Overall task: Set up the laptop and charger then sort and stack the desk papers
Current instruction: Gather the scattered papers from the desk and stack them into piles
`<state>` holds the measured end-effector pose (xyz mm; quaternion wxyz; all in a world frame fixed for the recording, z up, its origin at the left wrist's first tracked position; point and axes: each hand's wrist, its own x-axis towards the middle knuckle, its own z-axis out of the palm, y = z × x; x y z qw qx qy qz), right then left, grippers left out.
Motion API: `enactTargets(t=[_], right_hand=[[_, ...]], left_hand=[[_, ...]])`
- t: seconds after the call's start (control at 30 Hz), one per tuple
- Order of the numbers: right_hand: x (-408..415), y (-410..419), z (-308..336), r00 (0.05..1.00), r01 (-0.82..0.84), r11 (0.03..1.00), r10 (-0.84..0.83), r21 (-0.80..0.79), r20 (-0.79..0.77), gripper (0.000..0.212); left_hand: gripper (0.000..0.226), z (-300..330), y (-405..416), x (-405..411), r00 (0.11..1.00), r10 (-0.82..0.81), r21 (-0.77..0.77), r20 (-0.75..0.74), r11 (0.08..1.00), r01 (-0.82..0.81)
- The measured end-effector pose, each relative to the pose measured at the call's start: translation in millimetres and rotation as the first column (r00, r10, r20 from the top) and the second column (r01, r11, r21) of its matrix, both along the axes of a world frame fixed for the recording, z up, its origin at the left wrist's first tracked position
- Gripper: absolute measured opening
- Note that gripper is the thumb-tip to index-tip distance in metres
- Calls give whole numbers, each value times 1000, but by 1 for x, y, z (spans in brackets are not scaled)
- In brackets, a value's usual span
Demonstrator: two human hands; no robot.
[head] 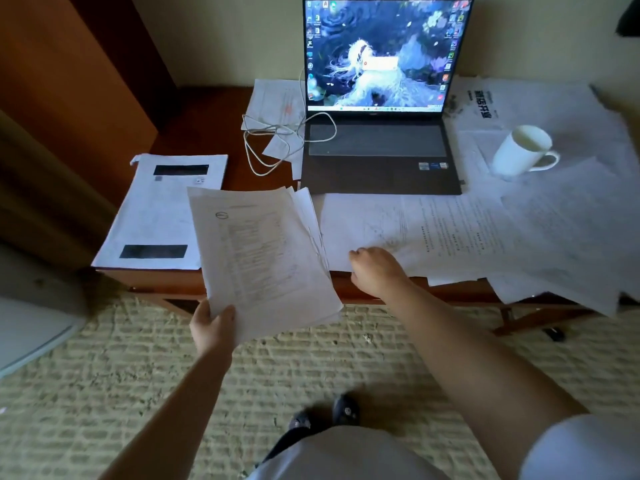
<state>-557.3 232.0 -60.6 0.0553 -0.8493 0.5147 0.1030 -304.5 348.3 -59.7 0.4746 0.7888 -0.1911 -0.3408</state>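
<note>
A head-worn camera looks down at a dark wooden desk [221, 140] and a pale woven rug [346, 355] in front of it.

At the far left of the desk lies a white sheet [152, 216] with 2 black bars, flat, its near edge at the desk's front edge. Just right of it, the left hand [211, 327] grips the near corner of a stack of papers [263, 254], thumb on top and fingers curled beneath. The stack is lifted and tilted, its far end over the desk and its near end hanging out over the rug.

Behind the stack, a white charger cable [277, 140] lies in loose loops on the desk and on a few small sheets [277, 102], with 1 loop reaching onto the left side of the keyboard. The laptop [381, 157] stands open at the middle back of the desk, its screen lit with a desktop picture and icons.

In front of the laptop, the right hand [375, 268] rests at the near edge of a loose sheet [367, 230], fingers curled down onto it; whether it pinches the paper cannot be told.

To the right, many more loose papers [561, 230] overlap across the desk, some hanging over the front edge. A white mug [519, 150] stands on them just right of the laptop, handle pointing right.
</note>
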Motion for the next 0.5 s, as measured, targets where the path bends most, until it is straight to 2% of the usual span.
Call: enactTargets(t=[0.1, 0.23, 0.33, 0.5], right_hand=[[5, 1, 2, 999, 47, 999, -47, 5, -25, 20], [4, 1, 3, 999, 30, 999, -30, -25, -22, 13], [9, 4, -1, 998, -11, 1000, 9, -27, -60, 32], [7, -1, 1, 997, -10, 999, 6, -52, -74, 31]], left_hand=[[20, 1, -3, 4, 1000, -18, -7, -2, 1000, 18], [26, 4, -7, 7, 1000, -25, -17, 13, 1000, 26], [24, 5, -10, 6, 999, -42, -39, 19, 998, 42], [25, 4, -10, 9, 999, -33, -30, 2, 999, 33]])
